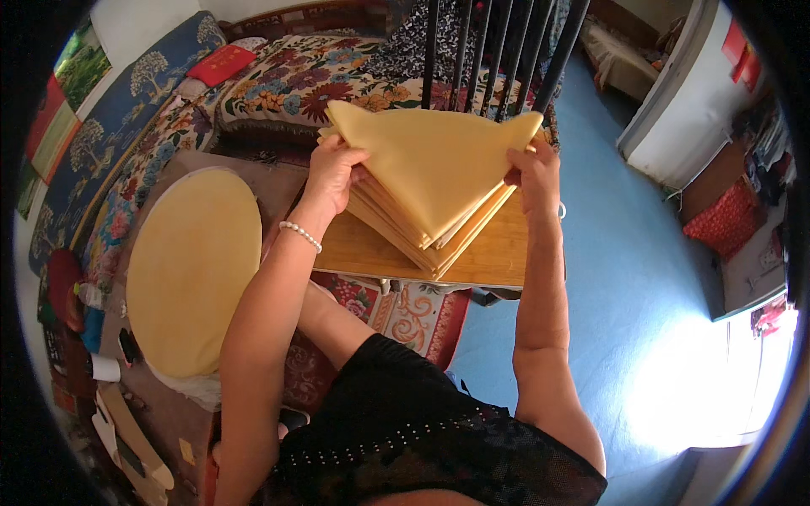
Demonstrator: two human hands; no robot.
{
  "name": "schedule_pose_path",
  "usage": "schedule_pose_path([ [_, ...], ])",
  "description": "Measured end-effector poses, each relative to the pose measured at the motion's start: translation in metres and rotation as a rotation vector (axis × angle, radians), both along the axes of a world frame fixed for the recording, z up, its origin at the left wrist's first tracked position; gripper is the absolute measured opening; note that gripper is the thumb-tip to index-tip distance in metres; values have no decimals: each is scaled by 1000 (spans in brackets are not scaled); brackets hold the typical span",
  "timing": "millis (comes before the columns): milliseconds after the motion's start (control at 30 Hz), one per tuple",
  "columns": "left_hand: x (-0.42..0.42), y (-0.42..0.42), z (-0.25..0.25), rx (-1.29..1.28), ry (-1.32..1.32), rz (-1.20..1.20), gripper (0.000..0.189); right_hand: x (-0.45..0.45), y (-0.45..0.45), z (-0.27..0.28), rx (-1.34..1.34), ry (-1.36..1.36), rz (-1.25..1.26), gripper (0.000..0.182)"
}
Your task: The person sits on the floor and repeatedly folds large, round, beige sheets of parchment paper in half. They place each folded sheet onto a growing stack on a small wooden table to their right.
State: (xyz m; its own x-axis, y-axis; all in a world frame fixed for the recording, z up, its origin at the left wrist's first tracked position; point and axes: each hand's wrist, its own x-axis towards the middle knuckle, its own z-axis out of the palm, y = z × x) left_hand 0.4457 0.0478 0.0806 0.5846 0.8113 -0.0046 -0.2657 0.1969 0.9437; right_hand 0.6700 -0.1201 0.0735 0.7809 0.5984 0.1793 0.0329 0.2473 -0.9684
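Both my hands grip a thin yellow sheet (436, 164), folded to a wedge that points toward me. My left hand (332, 174) pinches its left corner and my right hand (536, 171) its right corner. The sheet looks like a large thin pancake, though the material is not certain. Beneath it lies a stack of similar folded sheets (395, 231) on a wooden tabletop (487, 256). To the left, a pile of round yellow sheets (193, 272) rests on a brown table (180, 424), with clear plastic showing under its near edge.
Black metal bars (487, 57) rise just behind the folded stack. A bed or couch with a floral cover (316, 76) stands beyond. A white cup (104, 367) and cardboard pieces (136, 443) sit at lower left. Blue floor (601, 253) runs along the right, and a patterned rug (411, 316) lies below the tabletop.
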Motion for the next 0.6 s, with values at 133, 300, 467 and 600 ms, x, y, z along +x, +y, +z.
schedule_pose_path([
  [133, 4, 2, -19, 109, 121, 139, 52, 5, -3, -27, -12, -49, 19, 66],
  [300, 7, -2, -13, 235, 269, 296, 57, 3, -3, -26, -96, -204, -76, 70],
  [467, 1, 6, -19, 332, 366, 259, 58, 8, 2, -30, -351, -525, -255, 61],
  [600, -13, 17, -40, 1000, 720, 496, 48, -4, 3, -31, -472, -978, -554, 52],
])
